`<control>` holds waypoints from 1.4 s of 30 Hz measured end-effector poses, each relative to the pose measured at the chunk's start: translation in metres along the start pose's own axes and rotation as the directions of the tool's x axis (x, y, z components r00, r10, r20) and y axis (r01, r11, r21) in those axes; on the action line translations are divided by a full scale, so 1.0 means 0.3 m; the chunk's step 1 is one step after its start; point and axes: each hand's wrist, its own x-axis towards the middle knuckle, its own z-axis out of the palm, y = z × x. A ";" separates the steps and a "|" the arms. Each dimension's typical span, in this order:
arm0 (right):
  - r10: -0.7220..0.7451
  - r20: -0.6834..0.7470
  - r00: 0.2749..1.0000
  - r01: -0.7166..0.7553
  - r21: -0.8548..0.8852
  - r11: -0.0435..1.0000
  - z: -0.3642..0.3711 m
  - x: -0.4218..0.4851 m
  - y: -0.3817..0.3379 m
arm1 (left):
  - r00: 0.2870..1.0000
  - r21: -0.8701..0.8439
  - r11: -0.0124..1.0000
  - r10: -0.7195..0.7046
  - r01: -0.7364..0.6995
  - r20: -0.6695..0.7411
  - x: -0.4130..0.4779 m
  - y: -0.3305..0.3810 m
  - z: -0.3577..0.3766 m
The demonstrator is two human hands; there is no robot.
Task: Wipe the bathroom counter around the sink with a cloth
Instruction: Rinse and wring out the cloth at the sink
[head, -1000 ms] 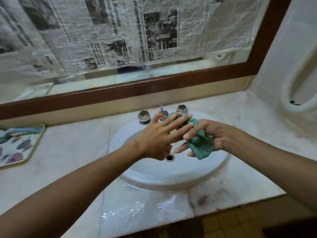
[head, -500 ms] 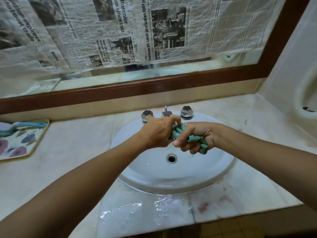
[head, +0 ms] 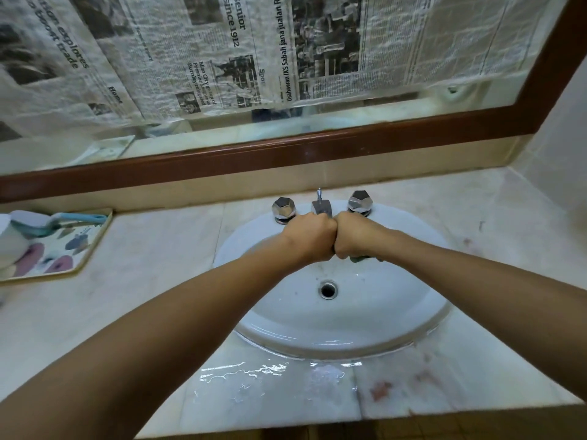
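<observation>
Cloth now mostly inside right hand

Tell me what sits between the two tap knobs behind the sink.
The head view shows the chrome spout with its lift rod between the left knob and the right knob; nothing else there.

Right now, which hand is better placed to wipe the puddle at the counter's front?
Right, probably: the green cloth sticks out beneath the right hand, while the left hand shows none. The puddle seems reachable by either.
</observation>
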 end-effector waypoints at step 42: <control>-0.261 -0.167 0.951 0.298 0.727 0.619 0.599 -0.321 -0.287 | 0.748 -0.767 -0.604 -0.403 0.215 0.527 -0.670 0.015 0.363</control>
